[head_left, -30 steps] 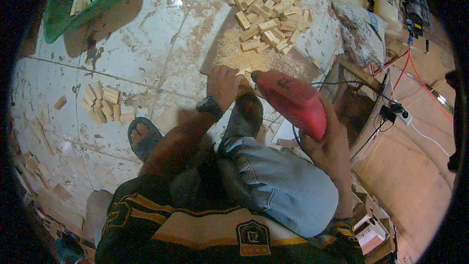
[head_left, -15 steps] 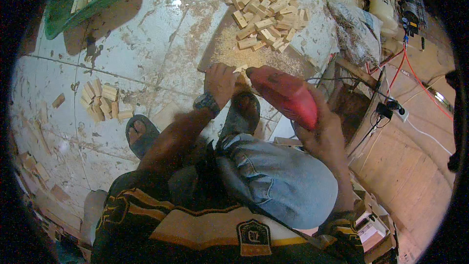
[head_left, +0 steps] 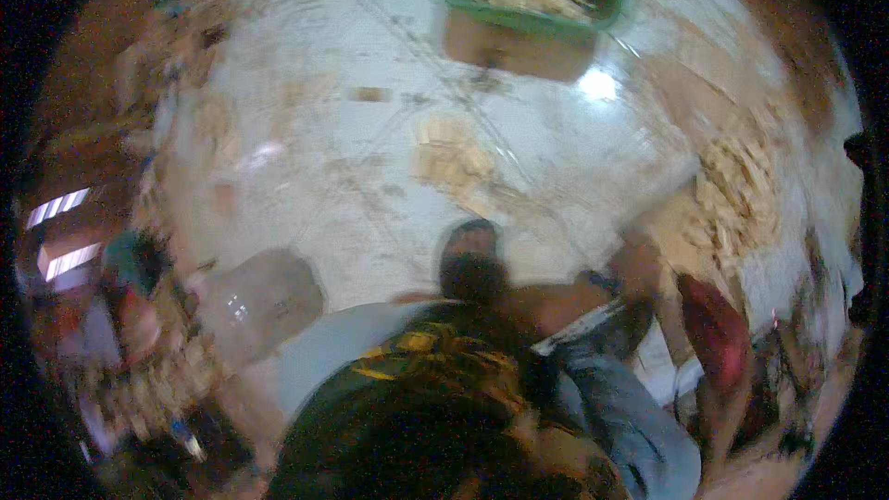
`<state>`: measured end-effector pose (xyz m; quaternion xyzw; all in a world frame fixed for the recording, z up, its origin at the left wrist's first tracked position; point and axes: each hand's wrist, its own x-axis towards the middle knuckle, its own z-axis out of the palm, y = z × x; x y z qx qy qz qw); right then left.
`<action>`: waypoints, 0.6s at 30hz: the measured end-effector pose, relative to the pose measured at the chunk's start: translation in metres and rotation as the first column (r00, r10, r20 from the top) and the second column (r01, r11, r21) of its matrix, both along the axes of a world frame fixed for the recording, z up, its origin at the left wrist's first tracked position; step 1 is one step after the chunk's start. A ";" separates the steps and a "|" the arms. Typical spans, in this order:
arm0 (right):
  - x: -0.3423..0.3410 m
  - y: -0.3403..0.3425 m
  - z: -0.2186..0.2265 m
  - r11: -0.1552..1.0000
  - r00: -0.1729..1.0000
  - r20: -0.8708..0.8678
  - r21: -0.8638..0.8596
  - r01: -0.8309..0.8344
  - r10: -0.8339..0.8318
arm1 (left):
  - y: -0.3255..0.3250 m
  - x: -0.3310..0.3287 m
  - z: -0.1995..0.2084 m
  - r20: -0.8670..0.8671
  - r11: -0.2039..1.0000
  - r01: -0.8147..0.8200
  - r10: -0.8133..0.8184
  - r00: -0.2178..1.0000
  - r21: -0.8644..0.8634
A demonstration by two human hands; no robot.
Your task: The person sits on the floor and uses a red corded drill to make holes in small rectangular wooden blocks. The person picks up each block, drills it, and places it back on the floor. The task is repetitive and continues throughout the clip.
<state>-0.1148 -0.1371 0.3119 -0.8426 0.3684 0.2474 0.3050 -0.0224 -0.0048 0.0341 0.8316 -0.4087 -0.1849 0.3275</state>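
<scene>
The view is smeared by motion. My left hand point(head_left: 639, 261), with a dark watch at its wrist, is stretched out low on the right, near the sawdust and beside a pile of small wooden blocks point(head_left: 736, 190). Its fingers are too blurred to read, and whether a block is in them does not show. Close to its right is a long red tool point(head_left: 713, 329). My right hand point(head_left: 736, 398) is at the tool's near end, closed on it, its fingers mostly hidden behind the red body.
A green tub point(head_left: 532, 14) of wooden pieces stands at the far side. A small heap of blocks point(head_left: 454, 156) lies mid-floor, ahead of my sandalled foot point(head_left: 469, 255). A grey rounded thing point(head_left: 264, 301) is at the left, with scattered wood beyond. Cables run at the lower right.
My head has swung left, so the block pile, both hands and the red tool have shifted to the right of the picture. The green tub now shows at top centre.
</scene>
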 end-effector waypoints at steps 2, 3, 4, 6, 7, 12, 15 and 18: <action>0.010 0.002 -0.013 0.994 0.995 -0.008 0.036 -0.099 0.100 | 0.002 -0.001 0.007 0.009 1.000 0.005 -0.005 1.000 -0.018; 0.016 0.003 -0.021 0.987 0.988 -0.003 0.046 -0.155 0.156 | 0.003 0.000 0.009 0.013 1.000 0.000 0.000 1.000 -0.025; 0.024 0.007 -0.028 0.976 0.978 -0.008 0.057 -0.209 0.210 | 0.005 0.001 0.010 0.009 0.999 0.001 -0.001 1.000 -0.038; 0.041 0.016 -0.043 0.945 0.948 -0.006 0.083 -0.316 0.318 | 0.011 0.006 0.009 0.002 0.999 -0.012 0.013 1.000 -0.045; 0.052 0.024 -0.049 0.928 0.931 -0.009 0.092 -0.362 0.364 | 0.016 0.010 0.008 0.002 0.998 -0.031 0.031 1.000 -0.047; 0.096 0.034 -0.073 0.841 0.847 -0.021 0.132 -0.525 0.532 | 0.028 0.032 0.009 -0.025 0.995 -0.087 0.086 0.996 -0.051; 0.107 0.037 -0.084 0.806 0.812 -0.021 0.142 -0.575 0.583 | 0.032 0.037 0.012 -0.030 0.994 -0.100 0.099 0.995 -0.048; 0.113 0.042 -0.087 0.786 0.790 -0.042 0.145 -0.601 0.612 | 0.036 0.041 0.016 -0.036 0.992 -0.115 0.114 0.993 -0.053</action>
